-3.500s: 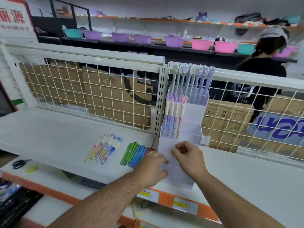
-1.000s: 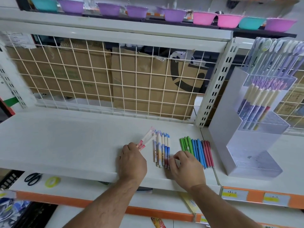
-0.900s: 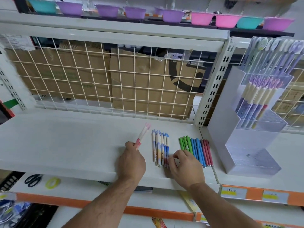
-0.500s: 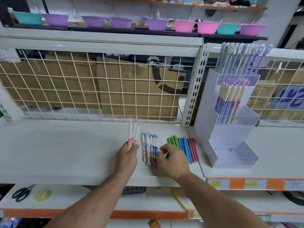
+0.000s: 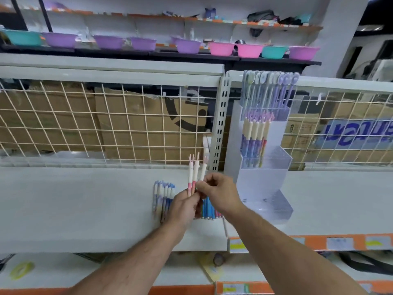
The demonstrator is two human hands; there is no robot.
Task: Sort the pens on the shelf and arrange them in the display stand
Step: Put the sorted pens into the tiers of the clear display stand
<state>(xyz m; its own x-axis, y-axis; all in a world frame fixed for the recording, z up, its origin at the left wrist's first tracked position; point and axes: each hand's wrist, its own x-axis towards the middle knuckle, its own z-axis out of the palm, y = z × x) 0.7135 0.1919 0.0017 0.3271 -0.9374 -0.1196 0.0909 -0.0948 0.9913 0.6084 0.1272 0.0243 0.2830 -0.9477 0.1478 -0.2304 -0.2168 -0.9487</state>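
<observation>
Three pink-and-white pens (image 5: 195, 174) stand upright above the white shelf (image 5: 85, 201), gripped at their lower ends by my left hand (image 5: 184, 206). My right hand (image 5: 219, 194) pinches the same bundle from the right. A row of blue-and-white pens (image 5: 162, 196) lies on the shelf left of my hands. Blue and red pens (image 5: 209, 209) lie partly hidden under my hands. To the right stands the clear tiered display stand (image 5: 263, 167); its top and middle tiers hold pens, and its lowest tier (image 5: 270, 207) holds none.
A wire grid (image 5: 106, 124) backs the shelf, with cardboard boxes behind it. A slotted upright post (image 5: 221, 124) stands between shelf bays. Coloured plastic bowls (image 5: 223, 48) line a higher rack. A yellow tape roll (image 5: 22, 270) lies on the lower shelf.
My left hand lifted the pink pens off the shelf and carried them right. My right hand left the pens on the shelf and came up to pinch the bundle.
</observation>
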